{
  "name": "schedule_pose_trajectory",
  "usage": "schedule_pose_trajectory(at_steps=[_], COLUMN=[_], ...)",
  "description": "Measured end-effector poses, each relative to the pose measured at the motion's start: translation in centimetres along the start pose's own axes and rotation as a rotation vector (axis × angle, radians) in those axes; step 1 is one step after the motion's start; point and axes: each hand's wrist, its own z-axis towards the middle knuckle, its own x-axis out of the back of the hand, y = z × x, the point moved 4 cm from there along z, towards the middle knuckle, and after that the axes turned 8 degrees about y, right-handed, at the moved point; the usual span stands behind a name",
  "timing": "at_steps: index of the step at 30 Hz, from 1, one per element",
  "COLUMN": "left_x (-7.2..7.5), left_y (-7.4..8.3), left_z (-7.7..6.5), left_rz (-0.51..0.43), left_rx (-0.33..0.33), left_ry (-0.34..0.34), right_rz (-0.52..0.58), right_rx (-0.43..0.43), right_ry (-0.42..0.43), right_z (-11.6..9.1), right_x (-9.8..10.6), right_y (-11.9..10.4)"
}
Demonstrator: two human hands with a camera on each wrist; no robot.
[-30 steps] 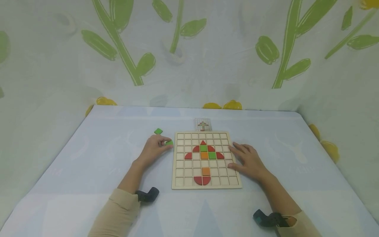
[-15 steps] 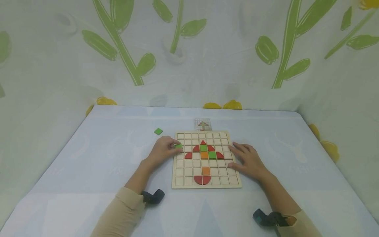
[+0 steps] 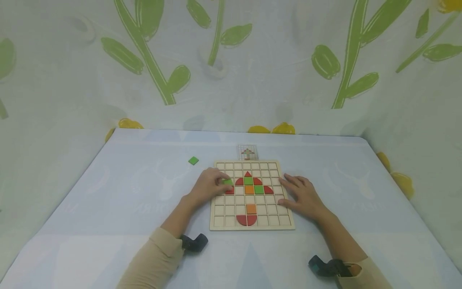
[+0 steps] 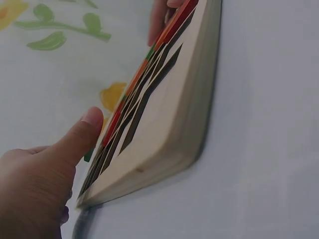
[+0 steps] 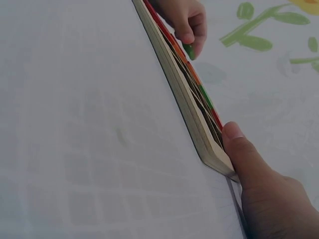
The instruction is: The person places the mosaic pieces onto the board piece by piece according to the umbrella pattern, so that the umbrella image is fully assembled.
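A square wooden grid board [image 3: 272, 220] lies on the table, with red, orange and green tiles set in some cells. My left hand [image 3: 209, 185] pinches a green tile [image 3: 227, 182] between thumb and fingers, over the board's left side near a red quarter-round tile [image 3: 229, 191]. Seen from the right wrist, that green tile [image 5: 188, 51] is tilted on edge just above the board. My right hand [image 3: 300, 195] rests at the board's right edge, fingers spread; its thumb [image 5: 233, 133] lies along the rim.
Behind the board lies a small pattern card [image 3: 254, 155] with a printed grid and coloured figure. Another green tile [image 3: 193, 161] sits on the table [image 3: 144, 172] to the board's upper left. A leaf-patterned wall [image 3: 260, 80] rises beyond the table.
My left hand has moved right with the green tile, from beside the board's left edge to over its cells. The right hand has stayed where it was.
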Motion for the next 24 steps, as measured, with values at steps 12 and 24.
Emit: schedule_pose_trajectory(at_steps=[12, 24], left_x=[-1.3, -1.8], left_y=[1.7, 2.8], left_z=[0.1, -0.2], left_rz=[0.004, 0.046], left_rx=[-0.094, -0.125], left_ry=[-0.028, -0.076], right_rz=[-0.007, -0.012], right_rx=[-0.004, 0.002], right_ry=[0.004, 0.005], right_z=[0.0, 0.1], right_x=[-0.1, 0.0], right_y=[0.1, 0.0])
